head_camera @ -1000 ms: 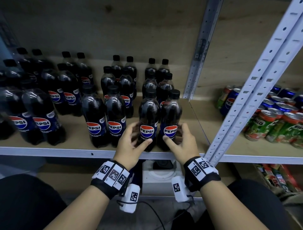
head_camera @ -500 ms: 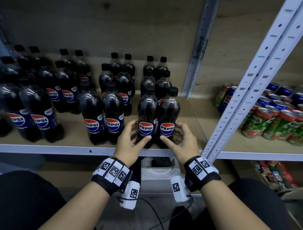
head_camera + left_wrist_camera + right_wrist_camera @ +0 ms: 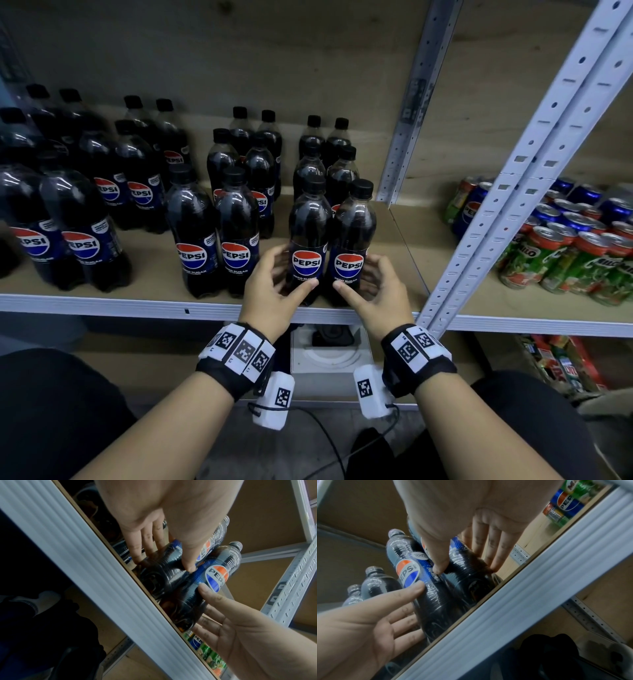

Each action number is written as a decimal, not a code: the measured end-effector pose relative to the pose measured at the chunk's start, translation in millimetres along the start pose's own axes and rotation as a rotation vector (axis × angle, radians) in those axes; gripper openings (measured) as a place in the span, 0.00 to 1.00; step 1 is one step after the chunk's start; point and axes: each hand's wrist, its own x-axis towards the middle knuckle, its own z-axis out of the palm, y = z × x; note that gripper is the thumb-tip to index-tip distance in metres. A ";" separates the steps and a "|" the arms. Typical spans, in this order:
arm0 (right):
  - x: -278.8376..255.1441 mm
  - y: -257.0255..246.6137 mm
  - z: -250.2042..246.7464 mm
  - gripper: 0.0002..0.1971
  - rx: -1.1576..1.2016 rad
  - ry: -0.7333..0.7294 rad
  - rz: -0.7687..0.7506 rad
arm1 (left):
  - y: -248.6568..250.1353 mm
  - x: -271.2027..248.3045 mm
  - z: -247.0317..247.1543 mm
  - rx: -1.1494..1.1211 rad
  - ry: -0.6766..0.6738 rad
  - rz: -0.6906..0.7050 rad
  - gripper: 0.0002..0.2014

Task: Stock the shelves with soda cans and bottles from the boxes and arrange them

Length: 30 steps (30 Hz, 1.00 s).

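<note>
My left hand [image 3: 270, 294] and right hand [image 3: 373, 294] flank the front pair of bottles at the shelf edge. On the left bottle [image 3: 307, 240] my thumb lies across the front below the label and the fingers lie almost straight along its 9 o'clock side. The right hand mirrors that on the right bottle [image 3: 351, 246], thumb in front, fingers along the 3 o'clock side. Neither hand wraps round; both stay fairly wide and touch the bottles, which stand upright, touching each other, labels facing me.

I judge the stocking well along. The shelf [image 3: 150, 301] carries paired columns of bottles running back toward 12 o'clock, with another column pair [image 3: 212, 236] just at 9 o'clock of mine and more pairs beyond that. Gaps between the column pairs look uneven, so squaring up may remain. At 3 o'clock, past the upright [image 3: 534, 164], cans [image 3: 561, 246] lie packed on the next bay. No source box of bottles is plainly in view, so I cannot tell how much stock is left.

The shelf is pale wood board with a white metal lip, wooden backing behind. A lower shelf at 4 o'clock holds colourful packets [image 3: 561, 363].
</note>
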 end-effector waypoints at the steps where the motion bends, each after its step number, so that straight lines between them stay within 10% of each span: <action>1: -0.4 -0.6 -0.2 0.32 -0.005 0.001 0.001 | 0.5 -0.6 0.3 0.008 0.006 0.005 0.35; 18: -13.3 -3.1 -8.2 0.37 -0.193 -0.087 -0.037 | 4.3 -9.5 -26.1 0.358 -0.148 -0.012 0.35; 30: -49.5 -8.0 -19.6 0.30 -0.741 -0.213 0.033 | 3.3 -45.4 -59.7 0.785 -0.276 0.147 0.24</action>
